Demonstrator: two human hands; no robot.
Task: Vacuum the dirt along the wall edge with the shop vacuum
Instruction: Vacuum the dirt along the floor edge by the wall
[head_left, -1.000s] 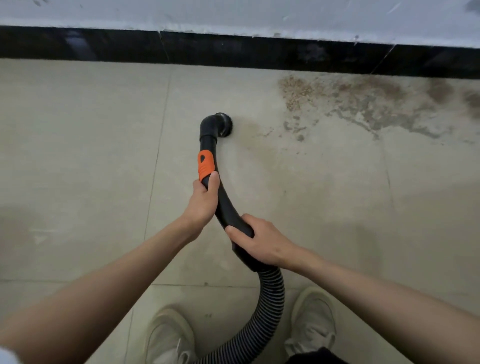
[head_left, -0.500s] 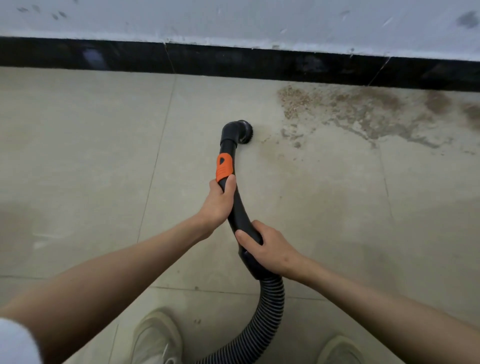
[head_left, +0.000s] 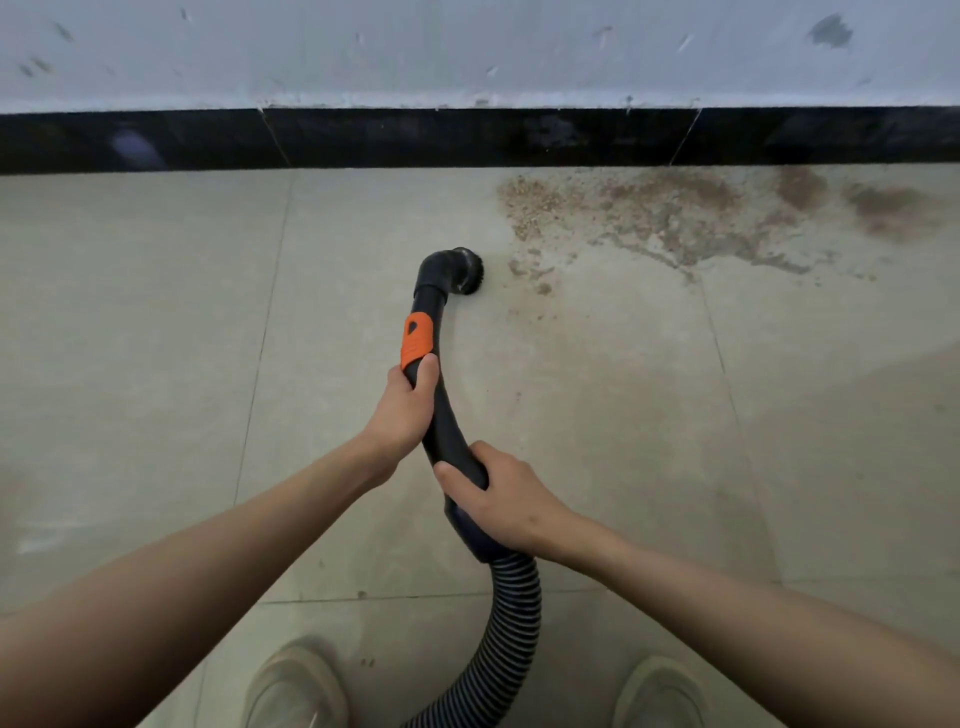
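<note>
Since the earlier frames, the brush head (head_left: 464, 271) has come closer to the dirt (head_left: 649, 218) on its right. One vacuum wand (head_left: 441, 410), two hands: the left hand (head_left: 402, 405) grips it below the orange collar (head_left: 417, 339), the right hand (head_left: 506, 499) grips lower, above the ribbed hose (head_left: 506, 639). Beyond both hands, the wand's long axis runs toward the wall (head_left: 467, 52); the brush faces right.

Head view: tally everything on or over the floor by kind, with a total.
Hands: 2, left hand and right hand, both gripping the vacuum wand
Vacuum wands: 1
Ribbed hoses: 1
Shoes: 2
Dirt patches: 1
Total: 7
</note>
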